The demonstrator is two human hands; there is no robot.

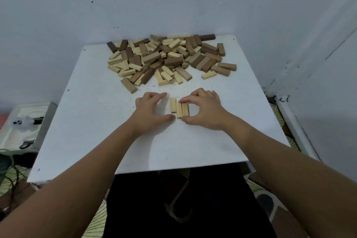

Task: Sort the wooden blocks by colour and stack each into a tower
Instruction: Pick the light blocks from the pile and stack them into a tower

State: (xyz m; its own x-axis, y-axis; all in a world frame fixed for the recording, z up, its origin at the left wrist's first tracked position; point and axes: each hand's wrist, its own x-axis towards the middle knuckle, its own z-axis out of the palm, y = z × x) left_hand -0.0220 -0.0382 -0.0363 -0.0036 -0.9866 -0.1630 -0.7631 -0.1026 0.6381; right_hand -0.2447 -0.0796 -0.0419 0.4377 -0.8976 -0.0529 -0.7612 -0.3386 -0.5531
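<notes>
— From the head view, where are the blocks?
— Three pale blocks point(179, 109) lie side by side on the white counter point(96, 114); the mixed pile point(170, 58) sits at its far edge.
— And the hands?
— The right hand point(204, 110) pinches the rightmost pale blocks between thumb and forefinger. The left hand point(149, 111) curls beside them, fingers point(161, 95) apart, gripping nothing.

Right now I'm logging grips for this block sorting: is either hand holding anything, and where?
The right hand pinches the two rightmost pale blocks by their ends, forefinger far, thumb near. The left hand holds nothing, curved beside the third block.
</notes>
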